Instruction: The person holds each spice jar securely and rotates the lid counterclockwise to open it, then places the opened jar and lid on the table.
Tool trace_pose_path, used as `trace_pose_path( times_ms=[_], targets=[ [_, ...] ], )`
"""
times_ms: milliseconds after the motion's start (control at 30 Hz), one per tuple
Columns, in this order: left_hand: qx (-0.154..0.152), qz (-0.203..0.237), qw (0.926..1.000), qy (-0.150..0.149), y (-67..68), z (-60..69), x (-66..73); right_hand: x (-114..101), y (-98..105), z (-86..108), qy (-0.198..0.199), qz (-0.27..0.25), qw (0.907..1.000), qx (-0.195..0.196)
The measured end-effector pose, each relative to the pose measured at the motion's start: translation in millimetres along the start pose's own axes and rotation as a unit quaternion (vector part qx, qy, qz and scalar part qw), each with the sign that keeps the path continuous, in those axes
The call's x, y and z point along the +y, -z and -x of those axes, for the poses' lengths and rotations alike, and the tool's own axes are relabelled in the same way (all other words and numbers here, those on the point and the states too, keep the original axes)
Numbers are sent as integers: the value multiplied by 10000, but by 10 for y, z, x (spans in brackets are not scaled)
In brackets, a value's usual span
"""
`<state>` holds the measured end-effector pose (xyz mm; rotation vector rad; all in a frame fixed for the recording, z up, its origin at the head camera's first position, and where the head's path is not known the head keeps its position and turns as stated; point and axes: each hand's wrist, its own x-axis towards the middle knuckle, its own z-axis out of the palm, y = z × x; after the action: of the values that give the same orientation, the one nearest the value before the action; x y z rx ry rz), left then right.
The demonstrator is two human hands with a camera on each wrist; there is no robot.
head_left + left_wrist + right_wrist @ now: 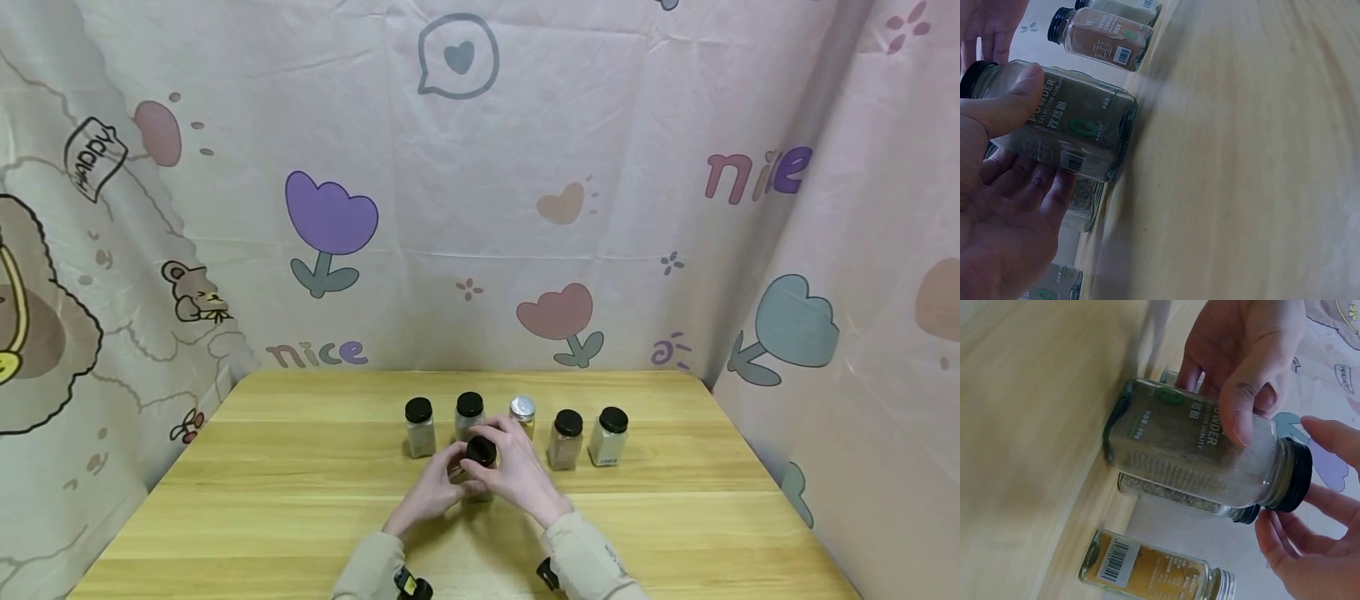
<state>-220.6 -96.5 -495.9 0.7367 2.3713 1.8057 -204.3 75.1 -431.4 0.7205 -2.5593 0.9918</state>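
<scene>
A square glass spice jar (1094, 106) of grey-brown powder stands upright before me, its label reading "POWDER". My left hand (435, 492) grips the jar's body, with the thumb across the label. Around the black lid (481, 451) curl the fingers and thumb of my right hand (521, 475). The right wrist view shows its fingertips close about the lid (1297, 475); how firmly they press cannot be told. The lid sits on the jar's neck. In the head view, both hands hide most of the jar.
Behind the hands runs a row of several spice jars: two black-lidded ones at left (420, 433) and middle-left (470, 406), a silver-lidded one (522, 408), and two black-lidded ones (566, 442) (608, 440) at right. A patterned curtain (450, 167) borders the wooden table (300, 467).
</scene>
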Motion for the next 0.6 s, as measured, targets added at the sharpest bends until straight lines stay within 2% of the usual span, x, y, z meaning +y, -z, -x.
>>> trace_pose_path(
  times_ms=[233,400,600],
  targets=[
    [52,82,9997,219,1,8,26,-5,-23,-20,-115,212,9996,156],
    [21,40,9999,112,0,6,7,-13,-9,-21,82,289,9994,152],
    [-7,31,9999,-121,6,-1,-17,-3,7,-19,279,109,9995,-38]
  ],
)
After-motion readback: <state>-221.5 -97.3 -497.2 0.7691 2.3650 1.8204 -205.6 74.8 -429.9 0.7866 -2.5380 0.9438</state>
